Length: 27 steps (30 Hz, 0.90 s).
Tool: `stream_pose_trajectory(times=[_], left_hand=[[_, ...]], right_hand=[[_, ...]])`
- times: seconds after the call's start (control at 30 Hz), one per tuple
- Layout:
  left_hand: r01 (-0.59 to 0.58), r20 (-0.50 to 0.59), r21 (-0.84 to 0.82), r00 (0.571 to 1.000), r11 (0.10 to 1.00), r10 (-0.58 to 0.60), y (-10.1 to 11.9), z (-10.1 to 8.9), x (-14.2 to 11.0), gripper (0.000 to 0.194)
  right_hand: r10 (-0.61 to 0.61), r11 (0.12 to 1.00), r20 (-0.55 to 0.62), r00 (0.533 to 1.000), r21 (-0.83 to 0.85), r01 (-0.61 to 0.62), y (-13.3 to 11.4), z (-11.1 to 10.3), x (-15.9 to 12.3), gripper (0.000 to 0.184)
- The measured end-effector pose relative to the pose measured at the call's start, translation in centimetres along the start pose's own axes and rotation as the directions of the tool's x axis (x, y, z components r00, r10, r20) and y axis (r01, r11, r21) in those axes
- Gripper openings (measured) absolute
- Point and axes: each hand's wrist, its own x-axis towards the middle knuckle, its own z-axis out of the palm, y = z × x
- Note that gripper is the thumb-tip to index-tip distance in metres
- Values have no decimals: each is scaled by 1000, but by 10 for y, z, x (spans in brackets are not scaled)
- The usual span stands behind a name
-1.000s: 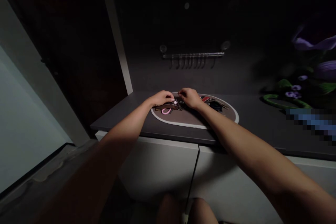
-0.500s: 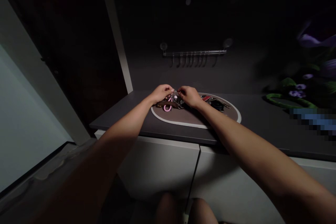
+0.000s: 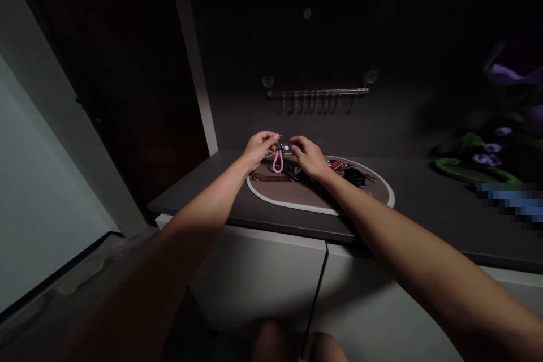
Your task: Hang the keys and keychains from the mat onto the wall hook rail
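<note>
A keychain [image 3: 278, 162] with a pink loop strap and a small pale charm hangs from my left hand [image 3: 259, 148], whose thumb and fingers pinch its metal ring. Just to the right, my right hand [image 3: 309, 156] is off the ring, its thumb and forefinger apart with nothing visible between them. Beneath both hands lies an oval brown mat [image 3: 305, 198] with a pale rim. On it rest a brown strap [image 3: 269, 177] at the left and a heap of dark, metallic and red items [image 3: 354, 174] at the right, too dim to name singly.
The mat lies on a dark counter [image 3: 195, 186] above white cabinet doors [image 3: 263, 271]. A clear rail with several hooks [image 3: 318, 92] is fixed to the wall behind. Purple flowers [image 3: 487, 157] with green leaves stand at the right, beside a blurred blue patch [image 3: 513, 199].
My right hand has come away from the ring and its fingers have parted. My left hand has lifted slightly, so the pink keychain hangs clear of the brown strap.
</note>
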Motion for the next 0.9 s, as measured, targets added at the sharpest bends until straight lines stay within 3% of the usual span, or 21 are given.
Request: stream_pose_trajectory(times=[0.27,0.6,0.9], left_hand=[[-64,4,31,998,997,63,2,3,0,28],[-30,17,-52,999,998,31,-3,5,-1,31],[-1,29,-54,1000,999,3,-1,8,-4,34]], right_hand=[[-41,981,-16,999,187,43,2,5,2,25],[36,871,41,999,489,-51,3,11,2,22],[143,832,45,989,536,-144,-1,7,1,27]])
